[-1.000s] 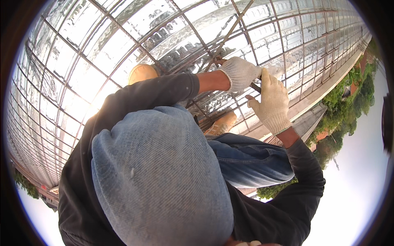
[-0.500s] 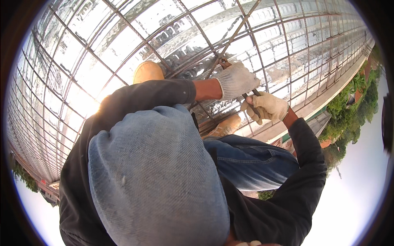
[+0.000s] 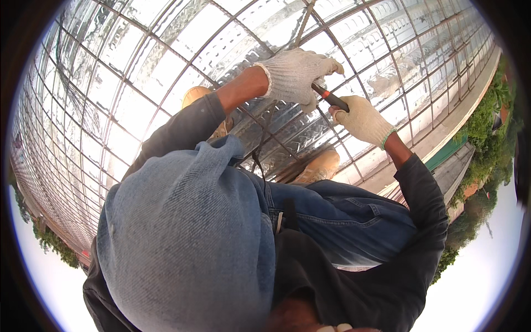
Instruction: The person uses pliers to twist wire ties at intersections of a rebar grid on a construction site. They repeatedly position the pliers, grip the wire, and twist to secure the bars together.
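Note:
My left hand [image 3: 298,76], in a whitish knit glove, is over the steel bar mesh [image 3: 243,113] with its fingers stretched and the thumb apart. In the gap beside its thumb lies the tip of a hand tool with dark handles and a red-orange band, apparently pliers [image 3: 334,101]. My right hand [image 3: 365,122], gloved too, is closed around the handles. Whatever is under the left palm is hidden.
Shiny silver sheeting [image 3: 130,135] lies beneath the mesh. My tan boots [image 3: 321,166] stand on it. A pale ledge [image 3: 470,102] runs along the right, with green trees [image 3: 478,166] beyond. A slanting bar [image 3: 304,25] crosses the mesh ahead.
My left hand has shifted up and left, and its fingers have opened from a closed grip. The pliers in my right hand now point up-left toward it. My view has shifted slightly.

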Demonstrator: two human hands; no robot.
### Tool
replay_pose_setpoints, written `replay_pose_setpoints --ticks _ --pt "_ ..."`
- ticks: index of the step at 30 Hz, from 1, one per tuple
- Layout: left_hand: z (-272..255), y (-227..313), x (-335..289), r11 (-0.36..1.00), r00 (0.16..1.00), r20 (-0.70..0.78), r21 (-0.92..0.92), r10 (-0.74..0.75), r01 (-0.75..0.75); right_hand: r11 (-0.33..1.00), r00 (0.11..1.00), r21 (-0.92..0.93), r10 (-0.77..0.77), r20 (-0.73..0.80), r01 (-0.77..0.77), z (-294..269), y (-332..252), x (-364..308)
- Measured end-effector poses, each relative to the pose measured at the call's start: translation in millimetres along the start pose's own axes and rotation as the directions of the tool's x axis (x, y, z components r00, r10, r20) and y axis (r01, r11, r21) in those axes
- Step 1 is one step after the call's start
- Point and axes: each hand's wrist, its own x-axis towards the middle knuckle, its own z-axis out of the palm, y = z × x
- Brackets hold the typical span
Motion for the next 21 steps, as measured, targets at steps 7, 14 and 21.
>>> replay_pose_setpoints --ticks 7,14,21 --pt "-15 -56 -27 0.939 0.802 -0.493 -0.24 -0.337 0.247 0.619 0.899 0.769 -0.233 0.369 -0.155 25 59 22" --pt "25 -62 -42 0.944 0.838 -0.539 0.232 -0.078 0.237 0.724 0.969 0.685 -0.219 0.117 0.08 19 62 -22" --pt "43 -63 -59 0.925 0.909 -0.41 0.369 0.072 0.093 0.821 0.971 0.571 -0.126 0.202 -0.012 55 72 -53"
